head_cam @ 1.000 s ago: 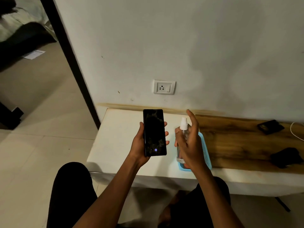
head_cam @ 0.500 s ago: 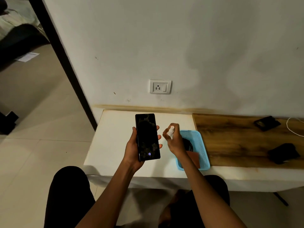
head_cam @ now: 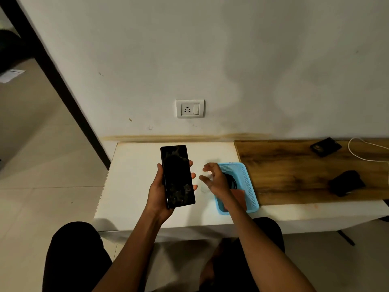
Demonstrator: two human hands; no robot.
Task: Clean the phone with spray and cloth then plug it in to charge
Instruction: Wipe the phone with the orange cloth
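Over table, phone (head_cam: 178, 176) in left hand (head_cam: 162, 192)

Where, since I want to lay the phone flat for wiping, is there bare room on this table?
The white tabletop is bare between its left edge and the left hand holding the black phone. The wooden board's middle, between the blue mesh basket and the two black items, is free too. Crowded: the basket, and around the right hand beside it.

The table (head_cam: 134, 186) was white on its left and wood-topped on its right. A blue basket (head_cam: 249, 186) sat mid-front; two dark objects (head_cam: 325, 146) (head_cam: 346, 183) and a white cable (head_cam: 362, 151) lay on the wood.
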